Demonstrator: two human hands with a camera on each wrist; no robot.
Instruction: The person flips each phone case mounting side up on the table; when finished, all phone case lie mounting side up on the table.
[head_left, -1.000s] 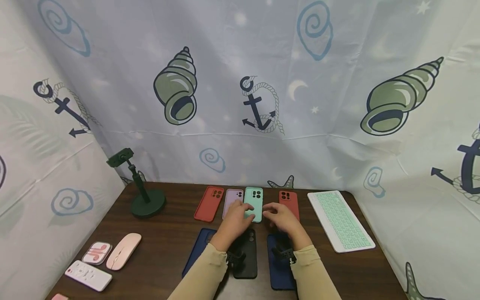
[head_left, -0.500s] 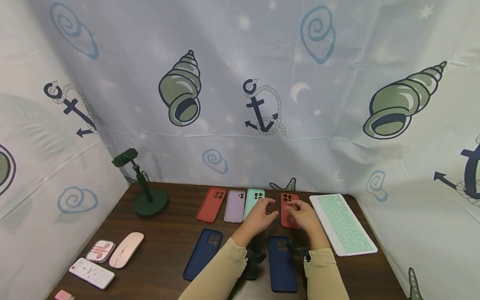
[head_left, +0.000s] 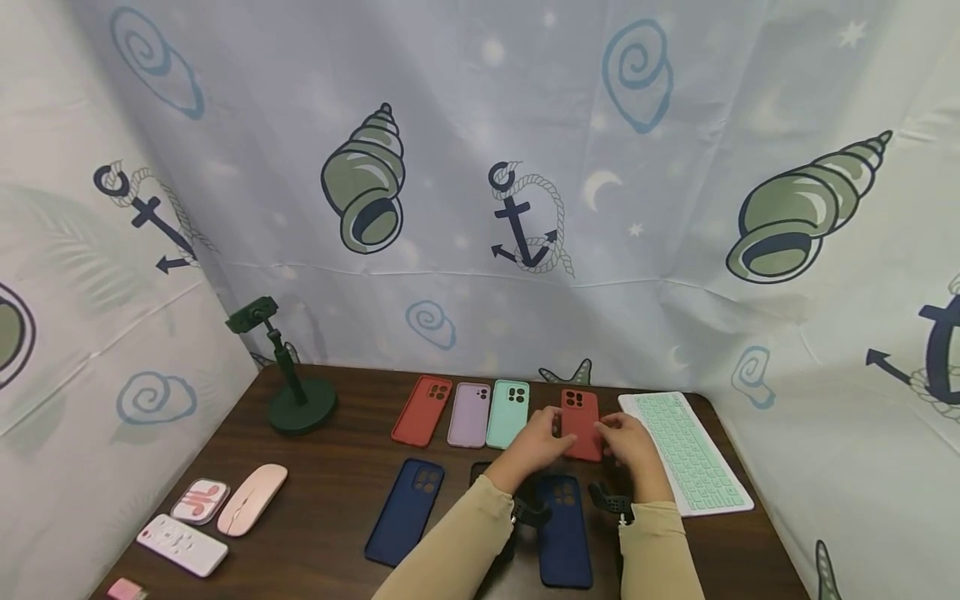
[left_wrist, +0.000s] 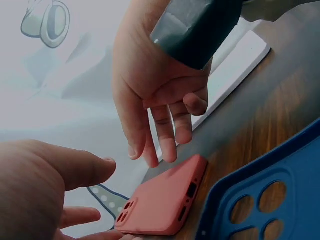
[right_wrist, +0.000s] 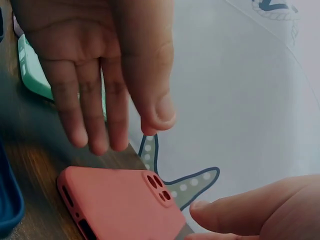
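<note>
A red phone case (head_left: pixel 581 427) lies on the table at the back right, camera cutouts toward the backdrop. My left hand (head_left: pixel 534 443) is at its left side, thumb and fingers loosely spread. From the right, my right hand (head_left: pixel 632 446) stands at the opposite edge, fingers relaxed and bent down. The left wrist view has the red case (left_wrist: pixel 167 197) lying flat between both hands, with fingertips of the left hand (left_wrist: pixel 37 185) right at its edge. In the right wrist view, the left fingers point down beside the case (right_wrist: pixel 120 202).
A mint phone case (head_left: pixel 508 414), a lavender one (head_left: pixel 468 415) and another red one (head_left: pixel 422 411) line the back. Two blue cases (head_left: pixel 405 510) lie nearer, with a black one mostly hidden under the left arm. A keyboard (head_left: pixel 686 454) borders the right; a mouse (head_left: pixel 252 500) lies left.
Both hands have moved right, from around the mint case to either side of the right-hand red case. The lavender and mint cases now show fully. The head view has shifted slightly.
</note>
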